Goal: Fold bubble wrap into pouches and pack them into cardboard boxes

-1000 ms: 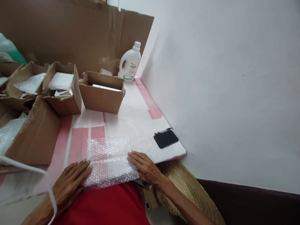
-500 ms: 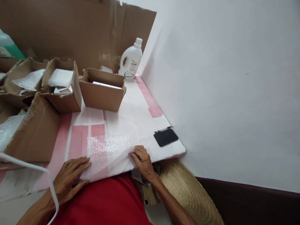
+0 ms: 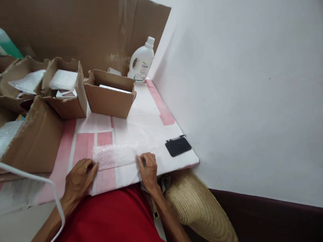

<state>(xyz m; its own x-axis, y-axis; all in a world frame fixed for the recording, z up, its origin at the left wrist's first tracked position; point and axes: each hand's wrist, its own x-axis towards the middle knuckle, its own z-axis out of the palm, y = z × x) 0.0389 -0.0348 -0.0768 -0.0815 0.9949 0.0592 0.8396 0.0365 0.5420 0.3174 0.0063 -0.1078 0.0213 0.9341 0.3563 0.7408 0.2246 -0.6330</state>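
A strip of clear bubble wrap (image 3: 114, 156), folded over into a narrow band, lies on the pink-and-white table cover (image 3: 141, 124) near the front edge. My left hand (image 3: 79, 174) has its fingers curled on the wrap's left end. My right hand (image 3: 147, 168) pinches its right end with bent fingers. Both hands hold the fold down against the table.
Several open cardboard boxes (image 3: 108, 95) with white packets and bubble wrap stand at the back left. A white plastic bottle (image 3: 141, 62) is in the far corner by the wall. A black flat device (image 3: 178, 146) lies right of my hand. A straw hat (image 3: 199, 205) sits under the table edge.
The bubble wrap was a flat sheet reaching the table's front edge; its near half has been folded away from me, and both hands have moved forward onto the ends of the fold.
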